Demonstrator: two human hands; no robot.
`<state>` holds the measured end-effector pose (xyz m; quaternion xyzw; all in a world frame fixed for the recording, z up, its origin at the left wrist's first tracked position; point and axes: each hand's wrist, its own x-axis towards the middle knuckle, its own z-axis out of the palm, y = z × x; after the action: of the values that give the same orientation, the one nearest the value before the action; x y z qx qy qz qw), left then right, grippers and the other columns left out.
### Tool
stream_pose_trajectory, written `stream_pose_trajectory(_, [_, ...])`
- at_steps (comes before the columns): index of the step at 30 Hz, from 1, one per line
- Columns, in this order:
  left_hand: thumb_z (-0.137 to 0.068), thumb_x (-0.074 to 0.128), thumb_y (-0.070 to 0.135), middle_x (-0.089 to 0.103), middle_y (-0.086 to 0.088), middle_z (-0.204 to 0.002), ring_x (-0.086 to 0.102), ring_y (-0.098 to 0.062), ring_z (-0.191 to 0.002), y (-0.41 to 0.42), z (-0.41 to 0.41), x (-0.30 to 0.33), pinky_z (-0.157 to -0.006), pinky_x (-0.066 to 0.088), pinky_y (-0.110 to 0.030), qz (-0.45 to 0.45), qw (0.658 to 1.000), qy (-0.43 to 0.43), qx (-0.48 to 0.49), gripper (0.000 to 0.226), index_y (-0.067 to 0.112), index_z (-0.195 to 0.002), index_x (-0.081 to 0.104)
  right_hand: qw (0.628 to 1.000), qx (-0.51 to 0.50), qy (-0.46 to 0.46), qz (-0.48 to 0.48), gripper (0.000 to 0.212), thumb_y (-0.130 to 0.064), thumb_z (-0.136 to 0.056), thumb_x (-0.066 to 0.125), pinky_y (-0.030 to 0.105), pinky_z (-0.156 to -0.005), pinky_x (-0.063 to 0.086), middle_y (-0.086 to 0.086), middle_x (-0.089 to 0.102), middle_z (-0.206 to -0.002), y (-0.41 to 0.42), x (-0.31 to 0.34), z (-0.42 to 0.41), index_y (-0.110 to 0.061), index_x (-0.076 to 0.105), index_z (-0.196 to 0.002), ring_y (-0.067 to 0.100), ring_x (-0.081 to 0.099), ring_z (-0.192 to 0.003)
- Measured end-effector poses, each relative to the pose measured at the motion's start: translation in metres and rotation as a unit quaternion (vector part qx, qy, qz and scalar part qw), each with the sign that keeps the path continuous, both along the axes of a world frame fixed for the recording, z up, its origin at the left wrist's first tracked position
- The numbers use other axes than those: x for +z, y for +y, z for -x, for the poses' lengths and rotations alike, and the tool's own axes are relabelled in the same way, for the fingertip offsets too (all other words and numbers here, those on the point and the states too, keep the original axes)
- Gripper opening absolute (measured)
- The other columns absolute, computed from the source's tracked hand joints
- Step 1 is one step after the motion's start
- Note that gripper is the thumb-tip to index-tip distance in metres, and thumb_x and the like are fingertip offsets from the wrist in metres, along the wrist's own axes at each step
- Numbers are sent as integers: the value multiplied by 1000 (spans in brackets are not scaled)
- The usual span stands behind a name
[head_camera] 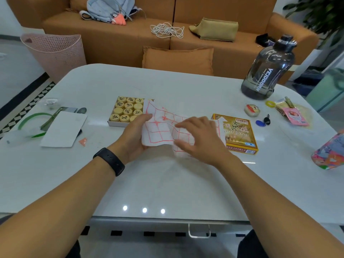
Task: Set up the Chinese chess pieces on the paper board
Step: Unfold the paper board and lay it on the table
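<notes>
A white paper board (160, 125) with red grid lines is partly folded and crumpled, lifted just above the white table (167, 183). My left hand (135, 135) grips its left fold, thumb on top. Fingers spread, my right hand (201, 136) presses and holds the paper's right part. Behind the paper, an open box (113, 123) holds several round wooden chess pieces (126, 109) with black characters. The yellow box lid (240, 135) lies to the right, partly under the paper.
A dark water jug (268, 71) stands at the back right. Keys (263, 121), a small tin (252, 110) and snack packets (296, 116) lie on the right. A white sheet (64, 129) and a green ring (33, 118) lie on the left. A patterned pouch (329, 151) sits at the right edge.
</notes>
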<state>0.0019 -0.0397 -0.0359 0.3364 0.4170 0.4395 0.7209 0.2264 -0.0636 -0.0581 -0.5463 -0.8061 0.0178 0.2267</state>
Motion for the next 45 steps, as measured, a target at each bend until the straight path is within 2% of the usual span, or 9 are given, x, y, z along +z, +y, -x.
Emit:
stream_pose_trajectory(5, [-107,37,40,61,-19,-138,58,-38,-128,-11,-12,-8,-106,50,-46,-9,992,-112,-59,51,7,-143,51,988,27,120,94,53,-57,-87,70,30,-96,39,-17,62,-120,-6,-10,15,-34,58,-133,6,52,-104])
stream_pose_trajectory(9, [-97,60,13,57,-21,-142,59,-38,-128,-17,-25,-22,-96,55,-47,-31,986,-161,-31,61,10,-151,31,983,9,157,92,36,-37,-93,69,28,-85,45,-19,62,-108,-1,-13,14,-27,67,-128,8,54,-95])
stream_pose_trajectory(13, [-92,66,5,65,-9,-135,68,-30,-116,-14,-22,-23,-98,55,-42,-38,996,-83,-5,65,22,-144,31,982,-10,169,88,29,-39,-99,61,25,-82,43,-26,63,-102,3,-12,7,-34,69,-126,6,53,-93])
stream_pose_trajectory(18, [-95,65,4,72,-13,-122,74,-23,-97,-9,-24,-26,-96,56,-44,-1,997,-30,76,46,11,-131,37,987,-46,147,49,26,-33,-99,63,32,-80,46,-27,59,-94,4,-7,3,-27,69,-124,10,55,-93])
stream_pose_trajectory(21, [-98,62,18,72,-12,-122,72,-30,-107,-9,-22,-28,-99,55,-46,-1,999,4,50,42,0,-134,50,991,-58,117,4,13,-30,-96,67,37,-75,47,-20,63,-85,2,-4,4,-20,73,-102,16,55,-91])
stream_pose_trajectory(25, [-92,66,37,70,-9,-126,69,-32,-114,-15,-22,-23,-96,53,-44,-44,999,23,12,34,13,-116,61,992,-83,97,-17,12,-30,-91,73,35,-66,42,-10,66,-79,1,-4,8,-20,68,-85,20,55,-87])
stream_pose_trajectory(32, [-89,71,-2,66,-1,-135,69,-22,-115,-25,-27,-25,-97,56,-32,-181,980,75,-36,68,26,-143,42,977,-107,174,60,31,-35,-89,74,35,-60,37,-12,53,-65,2,-8,16,-23,50,-73,17,50,-74])
stream_pose_trajectory(40, [-91,71,2,76,-15,-102,72,-21,-95,-18,-26,-28,-89,57,-37,-183,977,91,65,44,21,-128,56,987,19,104,119,36,-49,-98,56,42,-66,48,-7,63,-71,3,-10,14,-19,71,-85,15,54,-72])
stream_pose_trajectory(45, [-90,71,-1,77,-5,-94,71,-13,-91,-16,-26,-32,-81,58,-27,-187,973,111,75,52,18,-135,54,971,8,205,122,43,-41,-102,53,35,-60,37,6,60,-69,3,-12,14,-5,66,-83,17,51,-66])
